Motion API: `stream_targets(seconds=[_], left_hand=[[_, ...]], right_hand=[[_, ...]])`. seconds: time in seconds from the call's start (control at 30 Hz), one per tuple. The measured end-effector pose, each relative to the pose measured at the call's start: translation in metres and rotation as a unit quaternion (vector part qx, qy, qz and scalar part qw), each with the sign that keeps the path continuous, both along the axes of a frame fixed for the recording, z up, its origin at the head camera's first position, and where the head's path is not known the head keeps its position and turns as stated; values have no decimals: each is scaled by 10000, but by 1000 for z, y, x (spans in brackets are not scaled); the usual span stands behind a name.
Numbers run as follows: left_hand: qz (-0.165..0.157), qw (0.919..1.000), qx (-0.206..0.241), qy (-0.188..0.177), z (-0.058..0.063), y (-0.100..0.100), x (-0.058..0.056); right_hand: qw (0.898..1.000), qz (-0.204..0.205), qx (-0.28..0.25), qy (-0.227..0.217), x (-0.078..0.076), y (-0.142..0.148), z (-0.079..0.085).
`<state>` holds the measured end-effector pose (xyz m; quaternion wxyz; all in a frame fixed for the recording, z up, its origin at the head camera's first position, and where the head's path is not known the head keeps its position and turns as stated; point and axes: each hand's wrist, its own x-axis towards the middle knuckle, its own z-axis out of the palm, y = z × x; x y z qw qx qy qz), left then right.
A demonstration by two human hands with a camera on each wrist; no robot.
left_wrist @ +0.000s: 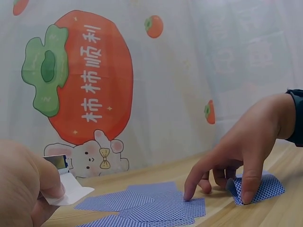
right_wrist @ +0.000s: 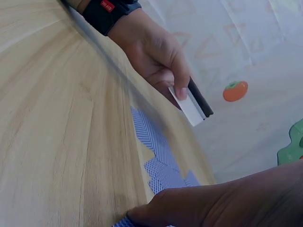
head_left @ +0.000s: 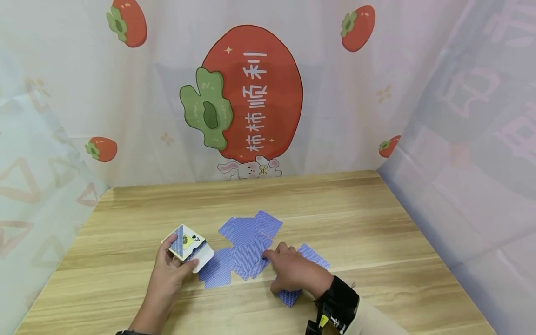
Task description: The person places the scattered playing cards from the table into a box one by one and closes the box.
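Observation:
My left hand (head_left: 166, 274) grips a playing card box (head_left: 186, 242), its white flap (left_wrist: 71, 189) sticking out and an ace of spades design on its face. Blue-patterned playing cards (head_left: 244, 230) lie face down in an overlapping spread at the middle of the table. My right hand (head_left: 299, 270) is at the right of this spread, its index finger touching the spread's edge. In the left wrist view its thumb and other fingers pinch a blue card (left_wrist: 265, 188), whose near edge bends upward. How many cards it holds is hidden.
A wooden table (head_left: 356, 209) carries everything. Behind it hangs a white curtain (head_left: 331, 116) printed with persimmons, and more fabric (head_left: 473, 186) closes off the sides. Another part of the blue cards (head_left: 315, 257) shows beyond my right wrist.

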<state>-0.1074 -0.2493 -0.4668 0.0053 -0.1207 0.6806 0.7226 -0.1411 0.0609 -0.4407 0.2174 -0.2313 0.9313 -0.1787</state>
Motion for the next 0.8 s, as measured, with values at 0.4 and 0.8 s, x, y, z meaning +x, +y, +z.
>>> stream_targets(seconds=[0.4,0.8], left_hand=[[69,9999,89,6,6,-3,-5],[212,9996,159,-16,0,-1,-4]], right_hand=[[9979,209,-497,361,-8,10,-10],[9963,468,-356,634,-2,15,-4]])
